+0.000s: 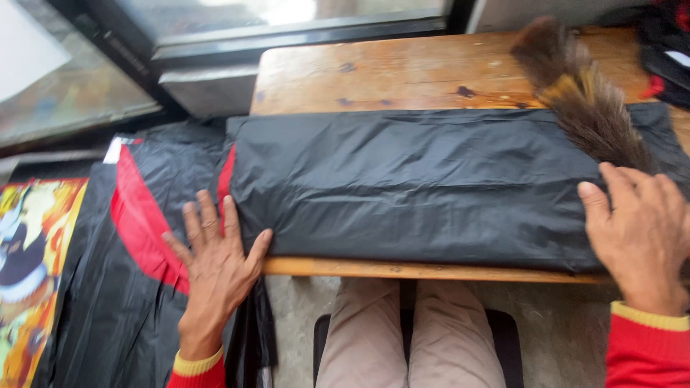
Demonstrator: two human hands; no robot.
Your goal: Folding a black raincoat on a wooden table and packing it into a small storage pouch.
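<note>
a folded black plastic sheet (431, 187) lies flat along the near half of a low wooden bench (402, 72), its long side running with the bench's front edge and its right end reaching the bench's right side. at the sheet's left end a strip of red shows, and there the left hand (215, 262) lies flat and spread, palm down, fingers splayed, thumb against the sheet's near left corner; it clasps nothing. under and left of that hand more black and red plastic (136, 259) hangs off the bench's left end toward the floor. the right hand (643, 237) rests palm down on the sheet's right end, fingers loosely extended and closed round nothing. just beyond it a brush of brown bristles (582, 93) lies across the sheet's far right corner and onto the bare wood. both wrists carry red cuffs edged in yellow. below the bench's front edge are the person's knees in beige trousers (410, 330). left of the hanging plastic lies a brightly coloured printed mat (29, 266). behind the bench is a dark window frame (287, 32).
</note>
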